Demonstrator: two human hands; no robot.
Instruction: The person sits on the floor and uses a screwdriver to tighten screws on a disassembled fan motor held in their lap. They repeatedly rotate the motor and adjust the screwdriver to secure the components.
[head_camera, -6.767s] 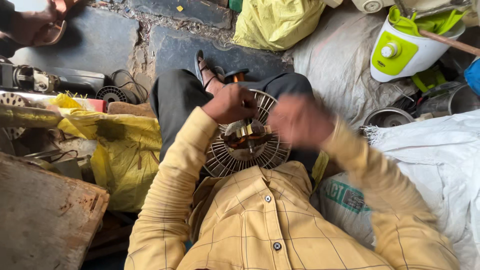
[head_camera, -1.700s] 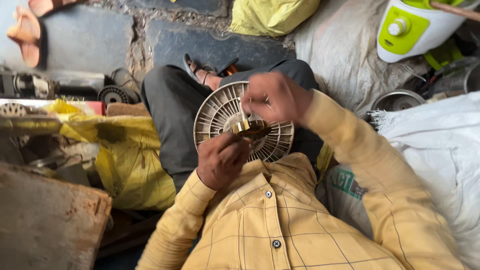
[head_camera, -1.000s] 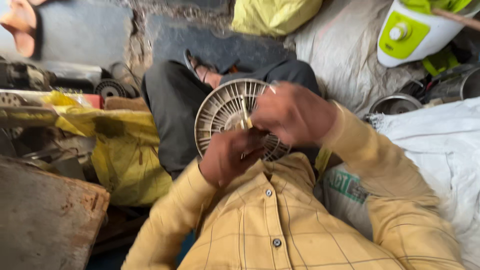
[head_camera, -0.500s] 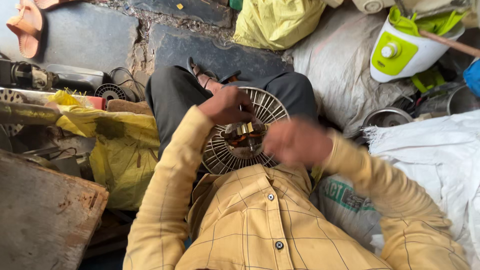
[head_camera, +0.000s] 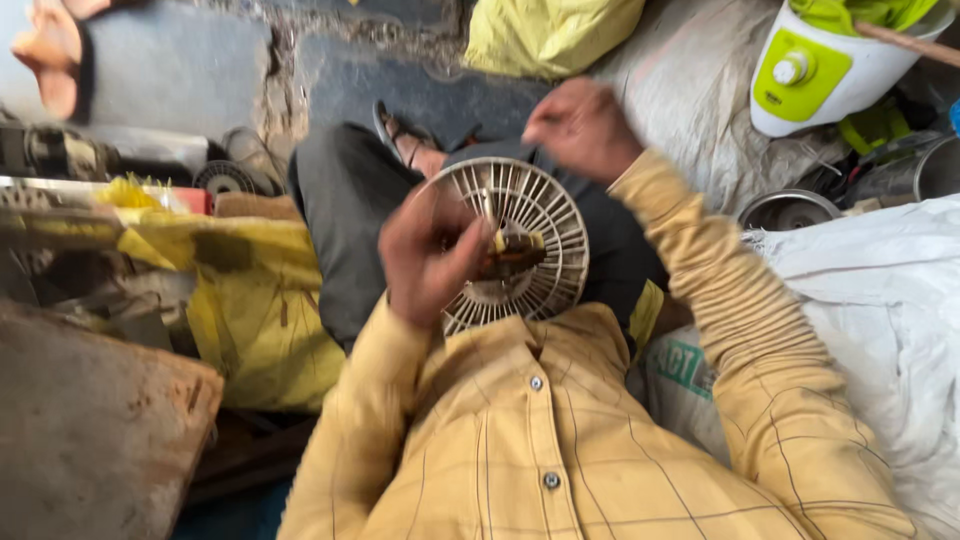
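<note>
Left hand (head_camera: 432, 255): my fingers clamp the round slatted fan grille (head_camera: 520, 240) on my lap.
Right hand (head_camera: 582, 125): raised above grille rim, fingers pinched together; contents unclear, blurred.

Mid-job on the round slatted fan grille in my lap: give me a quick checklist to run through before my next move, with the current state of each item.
1. Round slatted grille supported on the lap: ok, it rests against the dark trousers.
2. Left hand steadying the grille: ok, it grips the left edge.
3. Right hand on the work: not ok, raised above the grille's top rim, apart from it.
4. What the right hand holds: cannot tell, blurred.
5. Brass-coloured part at the hub seated: cannot tell.
6. Yellow bag clear of the grille: ok, lies to the left.
</note>
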